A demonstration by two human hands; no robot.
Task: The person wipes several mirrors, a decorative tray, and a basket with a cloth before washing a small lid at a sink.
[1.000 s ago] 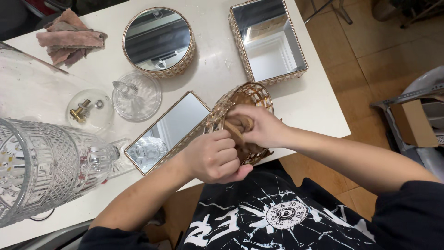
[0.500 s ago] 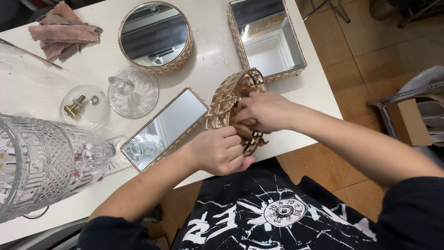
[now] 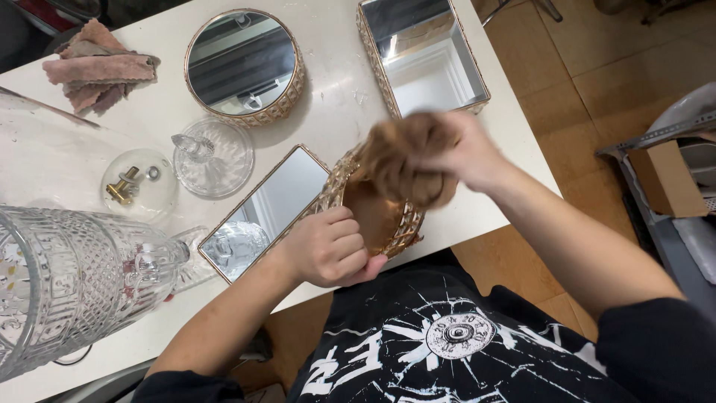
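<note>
1. The round tray [image 3: 373,216] sits tilted at the table [image 3: 335,97] edge, right between the two hands: a gold beaded rim, a mirror face showing warm brown.
2. The left hand [image 3: 328,246] is curled tight on the tray's near rim, fingers folded over the edge, thumb tucked under.
3. The right hand [image 3: 462,153] is bunched around a brown cloth [image 3: 399,160], pressing it onto the tray's upper face; hand and cloth are blurred with motion.
4. Half a second ago the right hand sat lower, down on the tray near the left knuckles; now it is up at the far rim, and the cloth shows as a big crumpled wad.
5. The tray itself is tipped more toward the person than before; the left-hand grip is unchanged.
6. Just left of the left hand lies a flat rectangular mirror [image 3: 265,209], gold-edged and glossy.
7. Beyond the right hand, a deeper rectangular mirror tray [image 3: 421,56] with the same beaded gold wall.
8. Further left, a second round mirror tray [image 3: 242,63], a cut-glass lid [image 3: 212,157], a clear dome [image 3: 138,186] with brass fittings on it, and a ribbed glass jar [image 3: 74,283] on its side.
9. Far corner: pinkish folded rags [image 3: 97,71], soft and matte.
</note>
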